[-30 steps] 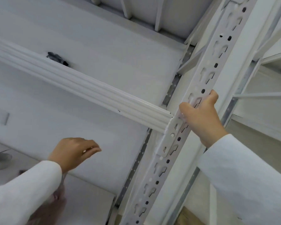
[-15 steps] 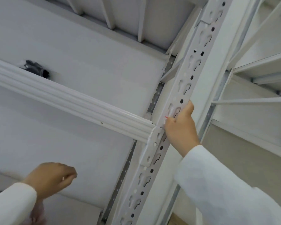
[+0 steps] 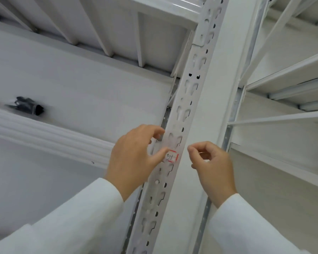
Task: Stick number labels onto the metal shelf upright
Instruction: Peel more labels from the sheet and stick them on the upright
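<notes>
The white perforated metal upright runs from the bottom centre to the top right. A small white label with a red border lies flat on its slotted face, about mid-height. My left hand presses its thumb tip on the label's left part, and its index finger touches the upright's left edge just above. My right hand hovers just right of the upright, apart from it, with loosely curled fingers and nothing visible in them. The writing on the label is too small to read.
A white ribbed shelf beam meets the upright from the left behind my left hand. A small black object lies on the shelf above it. More white shelves stand to the right, and a ribbed shelf underside is overhead.
My left hand rose from the lower left to the upright, its thumb now on the label. My right hand left the upright and drew back to the right. The view tilted upward.
</notes>
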